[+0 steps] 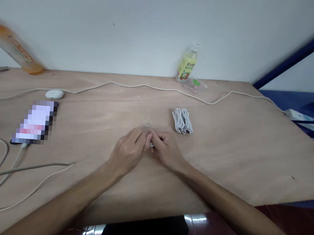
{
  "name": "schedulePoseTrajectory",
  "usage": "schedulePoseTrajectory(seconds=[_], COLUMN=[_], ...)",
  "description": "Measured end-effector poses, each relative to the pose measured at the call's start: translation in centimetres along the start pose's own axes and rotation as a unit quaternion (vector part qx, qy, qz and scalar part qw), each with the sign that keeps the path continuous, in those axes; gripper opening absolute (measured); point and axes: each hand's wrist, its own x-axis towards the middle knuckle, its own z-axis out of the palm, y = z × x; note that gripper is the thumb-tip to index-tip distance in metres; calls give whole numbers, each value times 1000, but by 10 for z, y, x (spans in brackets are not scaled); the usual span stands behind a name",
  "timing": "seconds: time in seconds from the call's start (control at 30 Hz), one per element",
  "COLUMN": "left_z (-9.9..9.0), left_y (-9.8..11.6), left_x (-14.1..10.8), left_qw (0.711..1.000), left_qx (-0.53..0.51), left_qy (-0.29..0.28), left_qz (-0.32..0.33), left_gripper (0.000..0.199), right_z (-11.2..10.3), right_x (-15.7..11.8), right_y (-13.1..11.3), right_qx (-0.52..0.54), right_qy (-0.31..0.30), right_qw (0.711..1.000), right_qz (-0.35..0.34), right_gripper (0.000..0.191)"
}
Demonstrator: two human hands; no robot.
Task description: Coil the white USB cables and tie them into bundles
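My left hand (129, 148) and my right hand (167, 147) meet over the middle of the table, fingers curled and thumbs close together. Between them shows a bit of a white cord-like piece (152, 144); most of it is hidden by the fingers. Just beyond my fingertips lies a thin, curved white tie (148, 122). To the right of my right hand, bundles of coiled white cable (182, 121) rest side by side. Farther back is another small scrap of thin white tie (142, 97).
A long white cable (159, 88) runs across the back of the wooden table (238, 149). At left are a phone (34, 122) with its cord, a white earbud case (54, 94) and an orange bottle (18, 50). A yellow-green drink bottle (187, 65) stands by the wall beside a clear wrapper (195, 84).
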Motion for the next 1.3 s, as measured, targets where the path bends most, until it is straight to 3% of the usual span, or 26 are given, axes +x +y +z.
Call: schedulePoseTrajectory(seconds=[0.13,0.27,0.37,0.43,0.6,0.73,0.9,1.1,1.23,1.3], left_z=[-1,-8,-12,-13,-7,-1,2,-2,-7,-9], left_y=[1,4,8,9,6,-2,-8,-5,-2,-1], left_x=[0,4,7,7,-1,-8,-10,-5,0,2], left_qw=[981,897,846,846,936,961,955,929,901,884], left_qx=[-116,-256,-315,-323,-261,-198,-185,-236,-318,-356], left_qy=[-55,-147,-186,-195,-134,-159,-219,-259,-242,-234], left_qz=[-143,-329,-388,-376,-196,-106,-80,-116,-170,-193], left_gripper=[49,49,53,52,37,40,40,34,28,26], right_z=[0,-2,-3,-4,-8,-12,-20,-32,-34,-35], right_x=[-1,-2,0,0,0,1,6,11,13,15], right_y=[0,5,8,9,4,-1,-4,-3,1,4], right_qx=[-77,-242,-297,-288,-231,-188,-156,-164,-214,-266], right_qy=[53,105,134,140,140,124,98,27,29,41], right_qw=[993,935,895,893,927,954,969,971,953,925], right_qz=[-76,-235,-305,-317,-259,-197,-162,-174,-214,-269], right_gripper=[43,33,36,37,43,46,51,60,60,57])
